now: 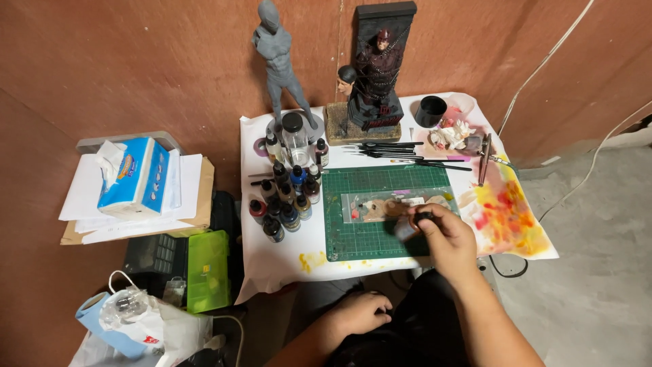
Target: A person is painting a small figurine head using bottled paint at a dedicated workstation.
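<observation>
Right hand (448,241) grips small bottle (409,226) above green mat (360,238).

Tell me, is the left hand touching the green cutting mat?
Apart. The head view shows the left hand resting low on the lap, below the table edge, with white paper between it and the green cutting mat.

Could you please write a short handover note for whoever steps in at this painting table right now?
Right hand: holds a small dark-capped bottle over the green cutting mat.
Left hand: empty, resting on the lap.
On the mat: a clear palette sheet with small paint dabs.
Paint bottles stand left of the mat, brushes lie behind it.
Grey figure looks unpainted.
</observation>
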